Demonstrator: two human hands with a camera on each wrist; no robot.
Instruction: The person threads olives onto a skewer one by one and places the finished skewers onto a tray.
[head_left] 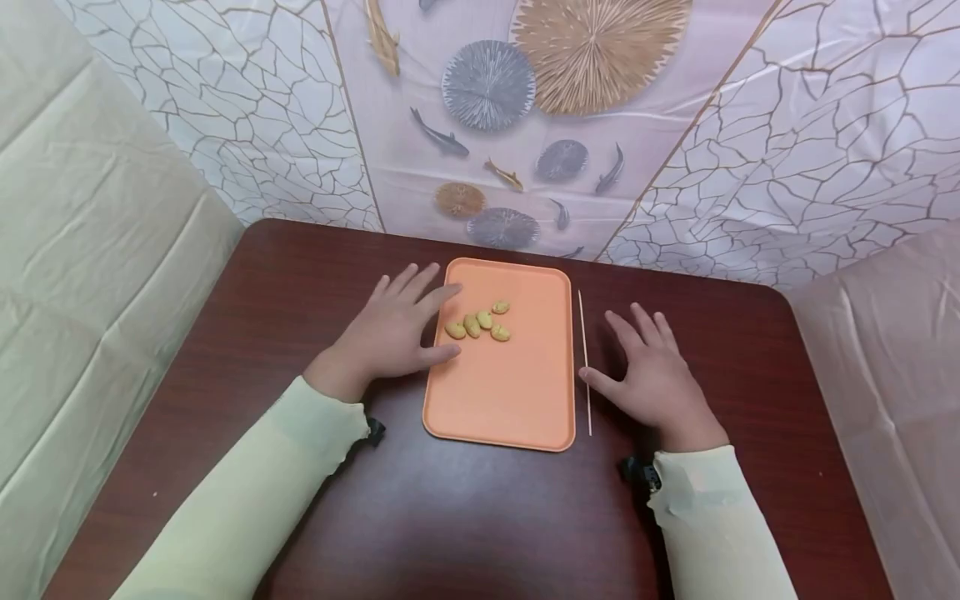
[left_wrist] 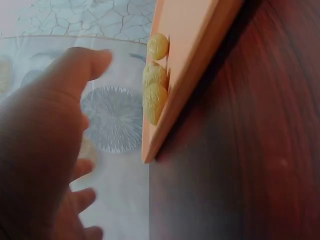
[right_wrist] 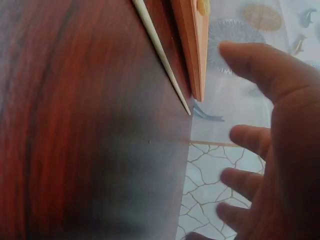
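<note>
An orange tray [head_left: 501,400] lies lengthwise on the table. Several small, wrinkled, yellow-green oval pieces [head_left: 484,320] that look like preserved fruit sit in a loose cluster on its left half; the left wrist view shows a few of these oval pieces [left_wrist: 155,100] up close. My left hand [head_left: 393,329] spreads over the tray's left edge, thumb and forefinger on either side of the cluster, holding nothing. Along the tray's right side lies a thin wooden skewer [head_left: 584,350]. My right hand [head_left: 651,375] hovers beside it with fingers spread and empty, its thumb overlapping the skewer in the head view.
The dark reddish-brown table [head_left: 480,517] ends at a patterned cloth backdrop [head_left: 270,108] behind the tray. Pale cloth hangs at the left [head_left: 97,250] and right [head_left: 892,358] sides. Black wrist straps show below both sleeves.
</note>
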